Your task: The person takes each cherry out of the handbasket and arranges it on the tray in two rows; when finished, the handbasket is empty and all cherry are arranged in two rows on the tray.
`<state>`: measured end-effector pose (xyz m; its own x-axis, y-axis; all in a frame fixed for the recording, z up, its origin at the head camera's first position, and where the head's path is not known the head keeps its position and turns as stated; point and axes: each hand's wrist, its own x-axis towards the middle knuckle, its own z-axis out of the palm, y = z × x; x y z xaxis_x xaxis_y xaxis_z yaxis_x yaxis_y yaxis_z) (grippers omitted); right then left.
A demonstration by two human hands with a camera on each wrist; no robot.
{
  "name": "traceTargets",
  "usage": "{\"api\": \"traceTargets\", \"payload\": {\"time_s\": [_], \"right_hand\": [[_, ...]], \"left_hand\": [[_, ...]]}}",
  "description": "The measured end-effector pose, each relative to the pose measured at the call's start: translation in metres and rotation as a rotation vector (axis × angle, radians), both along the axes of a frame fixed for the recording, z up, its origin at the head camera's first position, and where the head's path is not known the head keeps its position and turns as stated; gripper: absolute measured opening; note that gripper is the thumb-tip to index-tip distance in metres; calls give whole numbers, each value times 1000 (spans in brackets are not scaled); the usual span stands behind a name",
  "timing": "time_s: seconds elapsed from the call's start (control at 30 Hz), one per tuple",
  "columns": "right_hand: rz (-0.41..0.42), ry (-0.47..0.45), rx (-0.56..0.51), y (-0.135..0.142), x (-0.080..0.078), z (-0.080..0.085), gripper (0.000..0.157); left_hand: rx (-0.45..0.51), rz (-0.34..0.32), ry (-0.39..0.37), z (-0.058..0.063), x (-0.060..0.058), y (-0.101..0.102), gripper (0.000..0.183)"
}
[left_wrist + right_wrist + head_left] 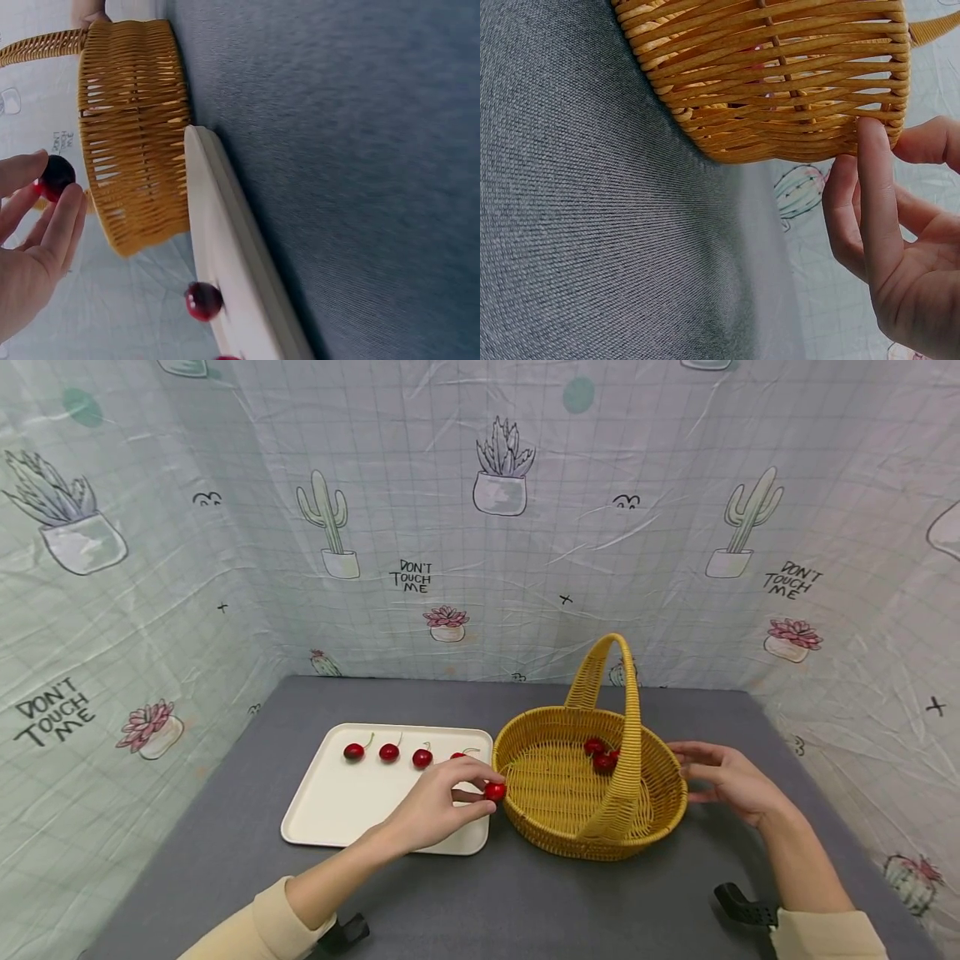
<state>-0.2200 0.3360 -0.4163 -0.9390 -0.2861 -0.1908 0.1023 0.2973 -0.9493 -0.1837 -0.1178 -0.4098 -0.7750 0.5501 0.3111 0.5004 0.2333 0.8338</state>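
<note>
My left hand [442, 802] pinches a red cherry [495, 792] between thumb and fingers, at the basket's left rim. In the left wrist view this cherry [57, 177] looks dark on top, red below. The yellow wicker basket [555, 842] has a tall arched handle, with several cherries [602, 760] lying inside toward its right. My right hand [731, 781] holds the basket's right rim. In the right wrist view, its fingertips [873, 135] press the woven wall [795, 82] and rim. Left of the basket, a white tray [322, 810] carries several stemmed cherries [389, 752] along its far side.
The grey tabletop [525, 910] extends in front of the tray and basket. A patterned plastic curtain [480, 552] encloses the back and both sides. Dark straps with small devices [742, 906] show near both cuffs.
</note>
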Motion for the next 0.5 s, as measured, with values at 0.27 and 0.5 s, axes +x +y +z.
{"api": "traceTargets", "payload": {"time_s": [0.27,0.5], "right_hand": [[-8,2,5,-1,0,0,62],[-4,5,0,0,-1,-1,61]], "left_hand": [[17,61,0,-5,8,-16,30],[-11,130,25,-5,13,-23,32]]}}
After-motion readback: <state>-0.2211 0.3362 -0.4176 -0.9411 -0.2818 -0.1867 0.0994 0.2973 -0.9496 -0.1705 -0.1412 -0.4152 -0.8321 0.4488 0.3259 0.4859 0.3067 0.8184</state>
